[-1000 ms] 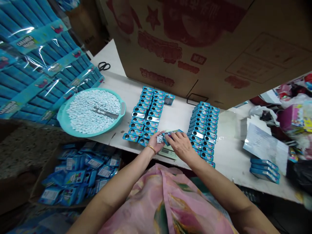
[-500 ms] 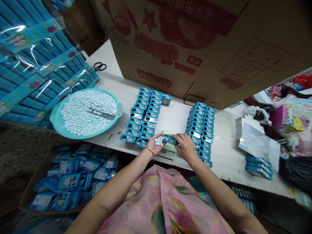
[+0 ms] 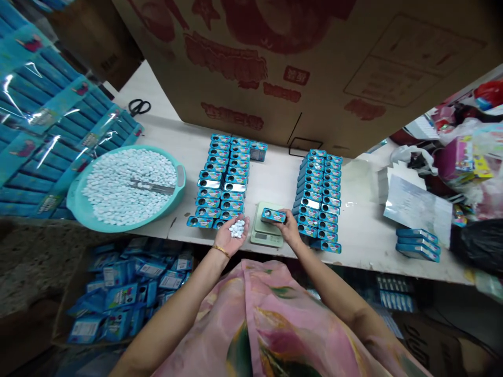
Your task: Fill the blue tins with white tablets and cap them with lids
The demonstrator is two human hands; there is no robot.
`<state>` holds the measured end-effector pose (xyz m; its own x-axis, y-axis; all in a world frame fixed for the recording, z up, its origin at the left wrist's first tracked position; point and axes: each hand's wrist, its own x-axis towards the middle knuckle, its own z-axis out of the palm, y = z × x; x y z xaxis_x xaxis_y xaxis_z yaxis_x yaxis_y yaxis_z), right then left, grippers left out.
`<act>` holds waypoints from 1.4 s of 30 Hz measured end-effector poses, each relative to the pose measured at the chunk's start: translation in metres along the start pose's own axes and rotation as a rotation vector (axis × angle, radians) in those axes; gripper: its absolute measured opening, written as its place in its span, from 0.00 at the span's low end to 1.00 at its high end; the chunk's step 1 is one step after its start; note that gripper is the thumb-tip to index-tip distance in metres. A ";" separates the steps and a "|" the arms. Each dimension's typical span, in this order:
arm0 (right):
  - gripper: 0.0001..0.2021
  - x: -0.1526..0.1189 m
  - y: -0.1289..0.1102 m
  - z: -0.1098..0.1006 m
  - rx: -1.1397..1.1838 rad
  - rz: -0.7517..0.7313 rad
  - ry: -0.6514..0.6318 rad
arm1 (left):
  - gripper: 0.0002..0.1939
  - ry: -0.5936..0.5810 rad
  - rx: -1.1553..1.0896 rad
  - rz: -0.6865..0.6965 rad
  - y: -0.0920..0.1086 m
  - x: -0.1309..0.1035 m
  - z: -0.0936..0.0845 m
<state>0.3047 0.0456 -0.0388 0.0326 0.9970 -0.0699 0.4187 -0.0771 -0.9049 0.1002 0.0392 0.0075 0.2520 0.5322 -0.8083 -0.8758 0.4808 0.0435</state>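
Cupped palm up, my left hand carries a small heap of white candies. My right hand grips a small blue candy box by its right end, its round opening facing up. That box is over the pale green scale; I cannot tell whether it touches the plate. Left of the scale stand upright rows of blue candy boxes, and my left hand partly covers the nearest ones. More rows of blue boxes stand just right of my right hand.
A turquoise basin of white candies, with a metal scoop, sits at the left. Behind the rows rises a large cardboard carton. Black scissors lie at the back left. A carton of blue packs stands below the table edge.
My left hand has moved left and down, away from the box, with the candies in it. My right hand has brought the box upright over the scale. The camera view has shifted.
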 end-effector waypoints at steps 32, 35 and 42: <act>0.10 -0.030 -0.055 -0.032 -0.233 -0.233 0.207 | 0.10 0.023 0.052 -0.004 -0.003 -0.033 -0.028; 0.10 -0.030 -0.062 -0.023 -0.257 -0.270 0.144 | 0.11 0.020 0.051 -0.015 -0.004 -0.030 -0.025; 0.11 -0.023 -0.049 -0.032 -0.270 -0.188 0.187 | 0.11 0.028 0.058 -0.010 -0.005 -0.030 -0.024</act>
<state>0.3125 0.0260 0.0209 0.0874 0.9784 0.1873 0.6567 0.0848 -0.7494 0.0874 0.0036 0.0174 0.2487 0.5080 -0.8247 -0.8478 0.5259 0.0683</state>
